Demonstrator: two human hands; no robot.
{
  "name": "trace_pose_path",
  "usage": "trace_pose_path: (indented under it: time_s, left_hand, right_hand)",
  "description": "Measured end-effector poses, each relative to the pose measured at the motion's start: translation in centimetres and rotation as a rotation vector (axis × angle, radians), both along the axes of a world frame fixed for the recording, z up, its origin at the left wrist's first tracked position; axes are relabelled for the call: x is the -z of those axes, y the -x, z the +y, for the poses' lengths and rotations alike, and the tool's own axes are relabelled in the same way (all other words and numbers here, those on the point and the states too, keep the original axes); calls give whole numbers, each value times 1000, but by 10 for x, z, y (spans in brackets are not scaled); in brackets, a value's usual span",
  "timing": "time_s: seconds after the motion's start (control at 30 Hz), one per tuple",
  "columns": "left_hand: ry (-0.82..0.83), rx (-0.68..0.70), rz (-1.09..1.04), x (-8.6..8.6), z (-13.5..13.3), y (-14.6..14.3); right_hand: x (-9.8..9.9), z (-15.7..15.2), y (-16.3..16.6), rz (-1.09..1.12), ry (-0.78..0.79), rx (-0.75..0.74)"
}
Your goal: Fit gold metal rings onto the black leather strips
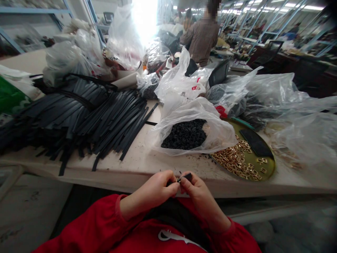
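My left hand [163,185] and my right hand [194,187] meet close to my body at the table's front edge. Pinched in my right fingers is the end of a black strap [187,176]. The left fingers close round a small gold buckle [178,180] at the strap, partly covered by the thumb. How far the strap passes through the buckle is hidden. Beyond my hands lies an open plastic bag [221,138] of small black loops [185,134]. To its right, a round gold tray [271,165] carries many loose gold buckles [234,158] and a dark flat block [256,142].
Long black straps [110,119] lie in a big pile on the left of the table [137,154]. Clear plastic bags [184,77] crowd the back and the right side. A green bag [12,95] is at the far left. Another person [201,38] stands beyond the table.
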State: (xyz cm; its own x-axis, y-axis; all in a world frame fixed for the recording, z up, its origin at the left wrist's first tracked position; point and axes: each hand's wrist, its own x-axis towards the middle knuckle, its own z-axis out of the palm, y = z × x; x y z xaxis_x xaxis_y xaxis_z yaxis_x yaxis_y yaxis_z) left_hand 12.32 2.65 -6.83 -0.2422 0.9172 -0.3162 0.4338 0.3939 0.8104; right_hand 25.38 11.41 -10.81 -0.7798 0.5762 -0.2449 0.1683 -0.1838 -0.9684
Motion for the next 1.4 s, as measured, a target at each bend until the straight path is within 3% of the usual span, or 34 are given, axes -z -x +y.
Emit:
trace_pose_path:
  time_s: [0.03,0.2,0.27,0.43,0.53,0.63,0.73,0.87,0.97,1.03,1.2,1.27,1.33,1.4]
  left_hand:
    - [2,4,-8,-1,1,1]
    - [5,0,59,-1,6,2]
    - [-4,-23,94,-1,5,1]
    - [-12,9,5,-4,4,3]
    - [18,-24,-31,-1,8,8]
    - [2,-41,-80,3,14,10]
    - [-78,16,-34,5,19,12]
    - [-109,-8,15,7,26,18]
    - [-110,-38,0,11,31,22]
    - [-107,-40,-9,13,33,24]
    - [-124,-73,-15,14,35,26]
    - [-137,-98,-28,12,35,27]
    - [-152,-128,-56,10,34,28]
    - [-166,-162,-89,7,33,28]
  right_hand:
    - [-1,0,0,1,-51,17]
    - [-6,-3,-2,39,-601,78]
    - [-6,-1,-2,14,-565,56]
    - [-7,4,2,-30,-126,50]
    - [-11,4,3,1,-112,35]
    - [-16,14,3,8,-201,-73]
    - [-18,46,8,-8,-386,-131]
    - [-11,107,27,-198,-929,91]
    - [-1,134,46,-477,-1289,-69]
    - [4,139,55,-600,-1395,-138]
    - [4,138,60,-607,-1429,-143]
    - [-2,134,56,-513,-1381,-92]
    - [-9,126,50,-333,-1197,6]
    - [-15,113,43,-144,-901,86]
